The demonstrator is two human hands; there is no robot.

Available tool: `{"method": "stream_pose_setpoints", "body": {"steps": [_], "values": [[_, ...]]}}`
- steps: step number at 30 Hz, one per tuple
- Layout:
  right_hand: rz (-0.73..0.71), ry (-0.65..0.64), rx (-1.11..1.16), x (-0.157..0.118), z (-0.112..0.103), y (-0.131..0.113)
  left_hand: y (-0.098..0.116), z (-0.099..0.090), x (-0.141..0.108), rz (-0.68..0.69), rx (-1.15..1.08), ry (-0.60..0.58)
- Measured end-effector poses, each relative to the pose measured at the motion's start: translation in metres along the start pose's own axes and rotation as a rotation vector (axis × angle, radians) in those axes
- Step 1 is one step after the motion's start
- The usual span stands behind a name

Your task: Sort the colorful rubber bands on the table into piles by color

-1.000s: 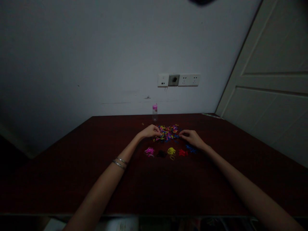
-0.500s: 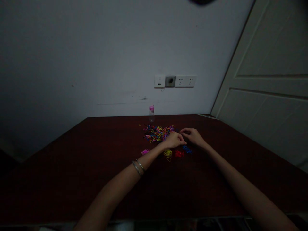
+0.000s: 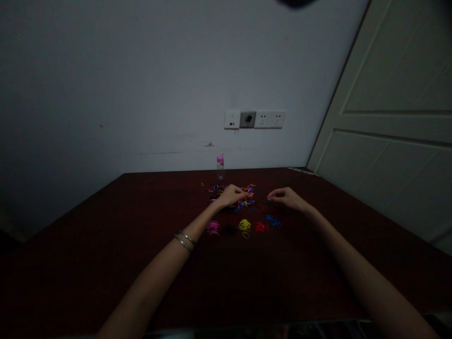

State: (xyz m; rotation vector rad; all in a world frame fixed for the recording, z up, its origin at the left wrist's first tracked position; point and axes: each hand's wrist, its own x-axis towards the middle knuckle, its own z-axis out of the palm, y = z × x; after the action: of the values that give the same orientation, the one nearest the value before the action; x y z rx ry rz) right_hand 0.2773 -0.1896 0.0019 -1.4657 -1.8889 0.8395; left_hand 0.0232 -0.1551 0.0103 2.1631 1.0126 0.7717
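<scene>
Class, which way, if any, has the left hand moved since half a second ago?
Yes. Judged against the grey wall plate, the left hand has moved left and slightly up in the picture, to the mixed pile of bands.

1 left hand (image 3: 231, 194), 1 right hand (image 3: 288, 197), 2 bangles (image 3: 183, 242). 1 mixed pile of bands (image 3: 244, 203), uncountable singly. 1 pink heap (image 3: 213, 227), 1 black heap (image 3: 230, 229), 1 yellow heap (image 3: 244, 225), 1 red heap (image 3: 262, 227), 1 blue heap (image 3: 273, 221): 5. 1 stray band (image 3: 202, 184), 1 bottle (image 3: 220, 167), 4 wall plates (image 3: 232, 119).
</scene>
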Motion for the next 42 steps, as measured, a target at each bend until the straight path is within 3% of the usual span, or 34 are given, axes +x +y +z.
{"method": "stream_pose_setpoints", "body": {"steps": [7,13,21,33,42], "values": [[0.051,-0.263,0.022,-0.008,-0.010,-0.002,-0.064,-0.058,-0.012,-0.244,-0.086,0.302],[0.071,-0.396,-0.015,-0.012,-0.013,-0.001,-0.096,-0.073,-0.029,-0.342,-0.186,0.484],[-0.004,-0.419,-0.086,-0.010,-0.012,-0.009,-0.098,-0.068,-0.031,-0.298,-0.149,0.472],[-0.219,-0.437,-0.244,-0.014,0.017,-0.035,-0.102,-0.068,-0.035,-0.242,-0.126,0.474],[-0.229,-0.444,-0.318,-0.014,0.019,-0.034,-0.100,-0.069,-0.036,-0.251,-0.109,0.485]]}}
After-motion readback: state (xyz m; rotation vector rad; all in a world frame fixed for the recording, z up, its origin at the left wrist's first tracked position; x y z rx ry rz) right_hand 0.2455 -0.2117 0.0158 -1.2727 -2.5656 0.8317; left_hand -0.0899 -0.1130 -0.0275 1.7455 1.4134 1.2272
